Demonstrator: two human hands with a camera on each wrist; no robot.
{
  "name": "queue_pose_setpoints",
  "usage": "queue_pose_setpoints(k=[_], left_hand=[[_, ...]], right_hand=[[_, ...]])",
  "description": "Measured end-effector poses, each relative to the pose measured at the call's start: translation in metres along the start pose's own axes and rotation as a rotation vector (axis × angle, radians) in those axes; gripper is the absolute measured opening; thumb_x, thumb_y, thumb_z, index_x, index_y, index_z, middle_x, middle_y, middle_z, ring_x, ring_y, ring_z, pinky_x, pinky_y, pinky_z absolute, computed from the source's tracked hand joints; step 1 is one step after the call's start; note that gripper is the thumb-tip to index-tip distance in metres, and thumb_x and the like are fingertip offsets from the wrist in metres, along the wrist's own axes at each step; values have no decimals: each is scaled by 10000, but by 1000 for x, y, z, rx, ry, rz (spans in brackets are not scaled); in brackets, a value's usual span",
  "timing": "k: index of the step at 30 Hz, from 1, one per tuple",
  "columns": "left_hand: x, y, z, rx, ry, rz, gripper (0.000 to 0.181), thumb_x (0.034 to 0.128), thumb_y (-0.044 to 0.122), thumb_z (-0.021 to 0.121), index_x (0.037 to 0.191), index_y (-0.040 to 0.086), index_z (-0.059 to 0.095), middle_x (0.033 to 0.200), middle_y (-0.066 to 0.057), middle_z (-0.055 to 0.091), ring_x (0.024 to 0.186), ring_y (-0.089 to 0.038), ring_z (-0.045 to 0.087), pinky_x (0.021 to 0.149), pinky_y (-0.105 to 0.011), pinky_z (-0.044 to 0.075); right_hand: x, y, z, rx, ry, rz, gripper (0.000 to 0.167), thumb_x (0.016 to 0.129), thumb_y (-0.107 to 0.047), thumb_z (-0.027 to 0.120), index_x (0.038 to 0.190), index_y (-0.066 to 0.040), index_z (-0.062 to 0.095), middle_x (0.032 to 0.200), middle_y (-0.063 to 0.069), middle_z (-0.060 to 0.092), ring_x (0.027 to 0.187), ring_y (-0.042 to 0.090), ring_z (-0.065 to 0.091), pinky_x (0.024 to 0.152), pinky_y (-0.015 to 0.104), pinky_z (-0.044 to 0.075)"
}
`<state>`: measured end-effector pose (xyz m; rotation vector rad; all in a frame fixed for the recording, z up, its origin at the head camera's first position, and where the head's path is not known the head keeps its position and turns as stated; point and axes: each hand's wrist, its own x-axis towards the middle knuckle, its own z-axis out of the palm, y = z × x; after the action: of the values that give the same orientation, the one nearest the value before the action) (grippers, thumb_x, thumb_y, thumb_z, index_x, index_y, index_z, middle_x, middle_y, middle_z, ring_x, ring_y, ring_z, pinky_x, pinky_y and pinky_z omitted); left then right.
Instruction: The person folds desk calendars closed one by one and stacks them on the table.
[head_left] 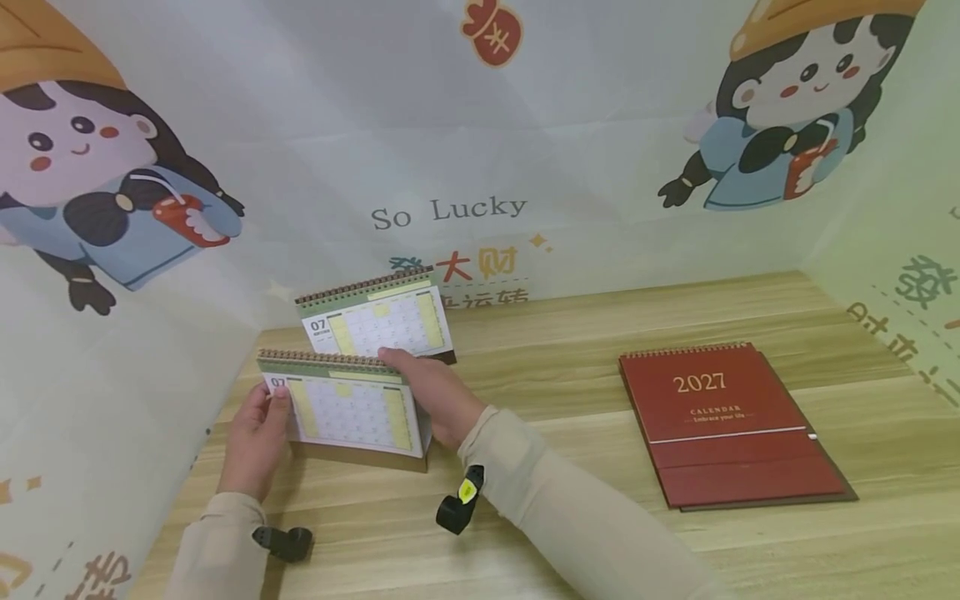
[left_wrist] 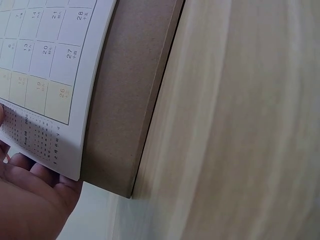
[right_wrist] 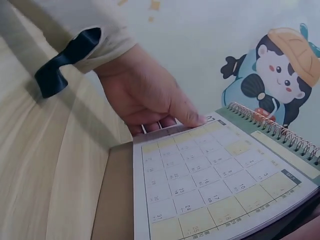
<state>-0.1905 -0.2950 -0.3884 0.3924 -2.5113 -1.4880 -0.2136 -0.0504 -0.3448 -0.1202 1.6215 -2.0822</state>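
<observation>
A spiral-bound desk calendar (head_left: 347, 421), with a green header and a "07" page, stands tilted on its brown board base at the left of the table. My left hand (head_left: 257, 442) pinches its left edge, thumb on the front page and fingers behind. At the upper right corner my right hand (head_left: 444, 400) grips it, thumb by the coil; its other fingers are mostly hidden behind. Pages and brown base (left_wrist: 127, 100) fill the left wrist view's left side. In the right wrist view the left thumb presses on the date page (right_wrist: 215, 175).
Just behind stands a second, matching desk calendar (head_left: 390, 327), also on "07". A red 2027 calendar (head_left: 720, 417) lies on the right of the wooden table (head_left: 540, 492). Printed cloth walls (head_left: 600, 167) enclose the back and sides.
</observation>
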Motion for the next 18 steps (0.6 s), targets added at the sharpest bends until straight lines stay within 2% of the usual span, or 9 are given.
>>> queue_pose_setpoints(k=[4, 9, 18], left_hand=[[0, 0, 1, -10, 4, -7, 608, 1056, 488, 325, 1530, 108, 362, 1484, -202, 437, 1337, -354, 399, 1079, -532, 329], [-1, 0, 1, -19, 1, -12, 614, 1053, 494, 328, 1525, 103, 368, 1494, -202, 429, 1343, -367, 397, 1079, -544, 332], [-1, 1, 2, -17, 12, -18, 600, 1059, 482, 324, 1523, 103, 370, 1534, -162, 392, 1390, -374, 359, 1100, -556, 313]], right_hand=[[0, -1, 2, 23, 8, 10, 411, 970, -446, 577, 1185, -110, 677, 1093, 26, 712, 1019, 183, 663, 980, 385, 463], [-1, -3, 3, 5, 61, -8, 364, 964, -392, 607, 1130, -74, 669, 1041, 38, 719, 976, 176, 671, 952, 360, 480], [-4, -4, 5, 5, 60, -84, 284, 980, -294, 601, 1169, -104, 696, 1068, 23, 729, 992, 169, 682, 929, 343, 504]])
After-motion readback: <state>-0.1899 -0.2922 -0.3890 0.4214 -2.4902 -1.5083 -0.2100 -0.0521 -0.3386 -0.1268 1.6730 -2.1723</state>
